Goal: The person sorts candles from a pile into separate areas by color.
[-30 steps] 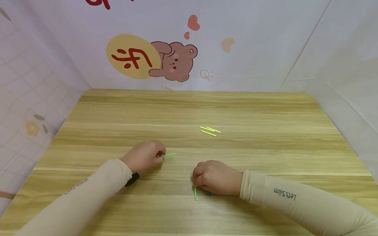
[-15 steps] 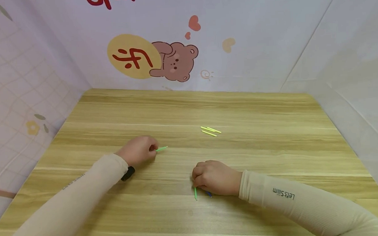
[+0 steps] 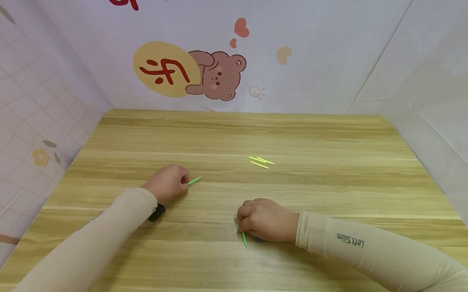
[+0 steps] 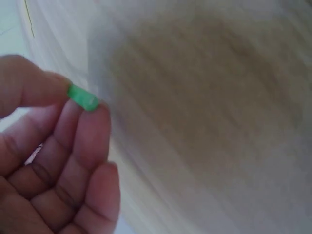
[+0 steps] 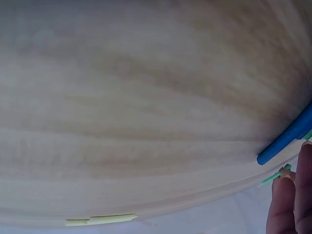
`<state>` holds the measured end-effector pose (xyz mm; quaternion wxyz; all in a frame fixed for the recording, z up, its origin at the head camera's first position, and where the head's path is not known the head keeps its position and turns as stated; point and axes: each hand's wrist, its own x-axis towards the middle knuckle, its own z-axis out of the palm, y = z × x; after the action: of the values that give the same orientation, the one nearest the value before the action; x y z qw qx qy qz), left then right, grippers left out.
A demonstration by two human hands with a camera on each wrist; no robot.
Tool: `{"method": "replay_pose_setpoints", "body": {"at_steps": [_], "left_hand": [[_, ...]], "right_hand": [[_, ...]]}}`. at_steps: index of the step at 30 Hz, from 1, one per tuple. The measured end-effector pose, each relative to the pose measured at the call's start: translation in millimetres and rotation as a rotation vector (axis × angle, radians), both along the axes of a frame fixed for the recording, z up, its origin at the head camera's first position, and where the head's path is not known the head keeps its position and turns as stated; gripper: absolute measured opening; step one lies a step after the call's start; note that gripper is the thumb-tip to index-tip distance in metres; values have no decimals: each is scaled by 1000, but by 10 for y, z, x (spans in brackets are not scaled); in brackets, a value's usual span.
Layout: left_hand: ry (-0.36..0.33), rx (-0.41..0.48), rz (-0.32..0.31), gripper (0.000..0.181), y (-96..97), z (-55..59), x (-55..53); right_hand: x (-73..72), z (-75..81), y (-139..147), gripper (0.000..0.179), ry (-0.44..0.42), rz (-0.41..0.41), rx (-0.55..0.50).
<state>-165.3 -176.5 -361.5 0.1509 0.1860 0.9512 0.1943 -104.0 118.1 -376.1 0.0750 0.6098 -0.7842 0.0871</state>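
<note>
My left hand (image 3: pixel 168 181) pinches a thin green stick (image 3: pixel 194 181) with a narrow pale tip, between thumb and fingertips. In the left wrist view, the blunt end of that green stick (image 4: pixel 85 97) shows between them. My right hand (image 3: pixel 267 220) is low over the table at centre, fingers curled round a second green stick (image 3: pixel 244 239) whose lower end sticks out beneath. Beside it the end of a blue stick (image 3: pixel 259 240) shows under the hand. In the right wrist view the blue stick (image 5: pixel 285 140) lies by the fingertips (image 5: pixel 282 204); whether the fingers touch it I cannot tell.
Several thin yellow sticks (image 3: pixel 261 162) lie close together on the wood-grain table (image 3: pixel 335 159), farther back than both hands. A white printed wall covering (image 3: pixel 312 74) with a bear stands along the table's back edge, and pale coverings rise at the left and right sides.
My left hand has moved left and slightly away with its green stick. The right hand stays nearly in place; the lower end of its green stick has swung slightly right.
</note>
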Motion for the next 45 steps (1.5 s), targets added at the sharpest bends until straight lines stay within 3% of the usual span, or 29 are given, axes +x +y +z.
{"method": "replay_pose_setpoints", "body": {"at_steps": [18, 45], "left_hand": [[-46, -29, 109, 7, -5, -39, -1], [-64, -3, 107, 8, -1, -15, 1]], "right_hand": [[10, -12, -14, 4, 2, -10, 10], [-33, 16, -4, 8, -79, -1, 28]]}}
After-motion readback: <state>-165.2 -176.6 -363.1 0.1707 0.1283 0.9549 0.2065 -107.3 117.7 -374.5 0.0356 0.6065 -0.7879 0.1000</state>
